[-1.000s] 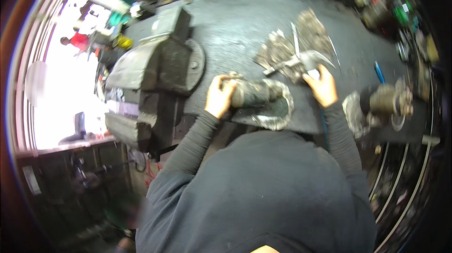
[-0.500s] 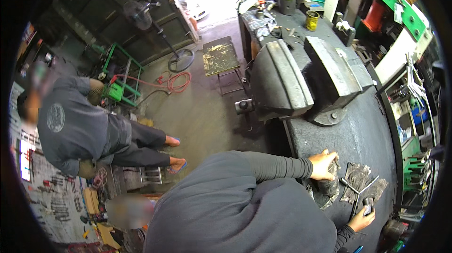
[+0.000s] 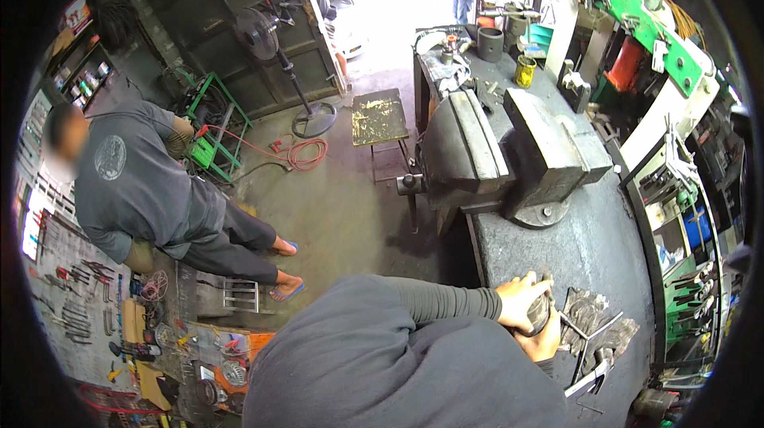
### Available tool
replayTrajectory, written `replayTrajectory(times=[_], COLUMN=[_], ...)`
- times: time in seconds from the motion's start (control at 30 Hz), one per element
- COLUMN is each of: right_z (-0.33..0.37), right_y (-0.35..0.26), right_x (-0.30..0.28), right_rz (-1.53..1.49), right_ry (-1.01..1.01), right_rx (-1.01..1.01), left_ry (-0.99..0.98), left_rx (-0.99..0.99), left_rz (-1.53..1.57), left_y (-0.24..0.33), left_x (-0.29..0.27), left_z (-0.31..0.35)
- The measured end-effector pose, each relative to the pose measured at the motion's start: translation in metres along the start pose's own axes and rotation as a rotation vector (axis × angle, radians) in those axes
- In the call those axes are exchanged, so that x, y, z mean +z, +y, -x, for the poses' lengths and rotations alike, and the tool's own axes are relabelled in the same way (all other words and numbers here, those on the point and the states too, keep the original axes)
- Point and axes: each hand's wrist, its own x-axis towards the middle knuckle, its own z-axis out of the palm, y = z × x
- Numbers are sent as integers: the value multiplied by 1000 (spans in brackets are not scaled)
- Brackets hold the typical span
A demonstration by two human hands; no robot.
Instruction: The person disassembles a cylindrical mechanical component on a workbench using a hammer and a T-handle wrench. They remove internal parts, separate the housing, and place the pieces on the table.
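Note:
My left hand [image 3: 519, 300] is wrapped over the top of a dark, rounded metal part [image 3: 541, 312] on the workbench [image 3: 541, 257]. Against its near side, my right hand [image 3: 543, 340] grips the same part, partly hidden by my sleeve and body. To the right, a Y-shaped three-way wrench [image 3: 587, 336] lies across grimy dark rags [image 3: 585, 308]. Close to my right hand rests a metal tool with a pale shaft [image 3: 587, 381]; its exact kind is unclear.
A large bench vise [image 3: 477, 141] stands beyond my hands. Farther back are a yellow can [image 3: 525, 71] and a dark cylinder [image 3: 489, 44]. Tool racks [image 3: 692, 293] line the right side. A co-worker [image 3: 151, 181] stands at left, near a stool [image 3: 380, 119] and pedestal fan [image 3: 259, 34].
My right hand has left the small metal object at the right and moved left onto the rounded part. My left hand stays on that part. The whole view has shifted slightly.

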Motion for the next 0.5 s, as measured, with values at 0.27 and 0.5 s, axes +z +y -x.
replayTrajectory(times=[0.27, 0.5], right_z=[30, 33], right_y=[45, 45], right_x=[27, 24], right_rz=[-36, 112], right_ry=[236, 206], right_rx=[-284, -354], left_ry=[-72, -82], left_rx=[235, 230], left_rz=[-142, 1], left_y=[2, -20], left_x=[-1, 8], left_z=[18, 20])
